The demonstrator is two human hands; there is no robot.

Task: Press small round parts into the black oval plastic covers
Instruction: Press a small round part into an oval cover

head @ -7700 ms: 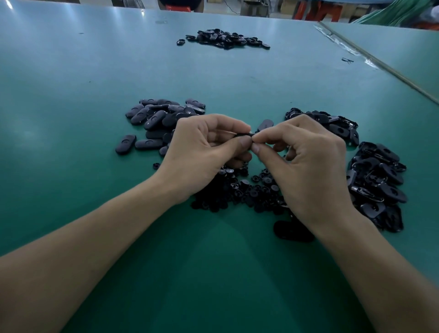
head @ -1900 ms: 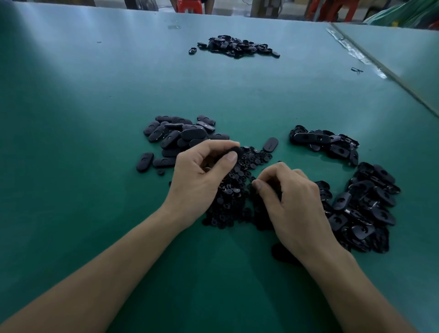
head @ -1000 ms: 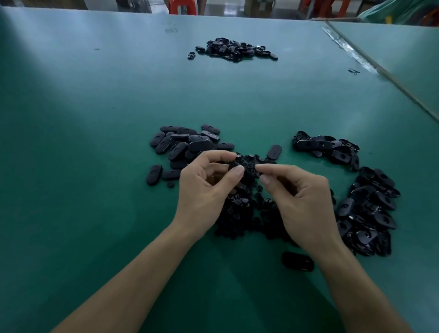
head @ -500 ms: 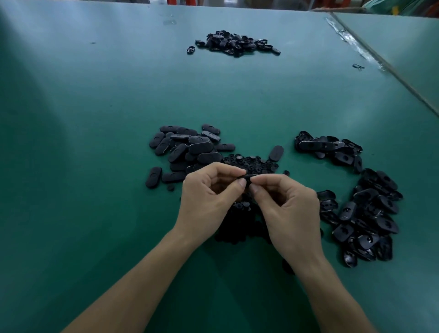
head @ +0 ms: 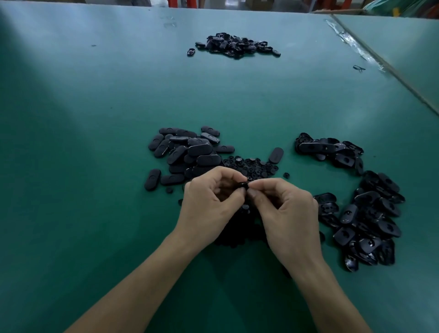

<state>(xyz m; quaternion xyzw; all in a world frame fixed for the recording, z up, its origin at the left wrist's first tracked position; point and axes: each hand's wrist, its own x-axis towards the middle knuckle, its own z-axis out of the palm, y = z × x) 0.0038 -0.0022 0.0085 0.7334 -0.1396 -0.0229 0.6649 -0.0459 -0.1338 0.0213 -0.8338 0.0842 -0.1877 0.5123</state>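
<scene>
Pinching one black oval cover [head: 242, 185] between thumbs and forefingers, my left hand [head: 209, 206] and right hand [head: 288, 214] meet just above the small round parts [head: 251, 164]. That heap lies midway across the table [head: 95, 166].

My left hand [head: 209, 209] and right hand [head: 288, 214] hide most of the pinched cover [head: 243, 184] and many of the small round parts [head: 249, 165] beneath.

Premises: light-assembly workshop, factory type. Evidence: a broad work table [head: 95, 118] surfaced in green matting fills the frame. A second green table [head: 403, 47] abuts it at upper right, with tape [head: 354, 44] along the seam. Identical black oval covers [head: 187, 152] lie heaped at centre left, a right-hand heap [head: 370, 214] at centre right and a far heap [head: 235, 46] at top centre. Small round parts [head: 249, 164] are piled at centre. Red stools [head: 175, 2] are cut off at the top edge.
</scene>
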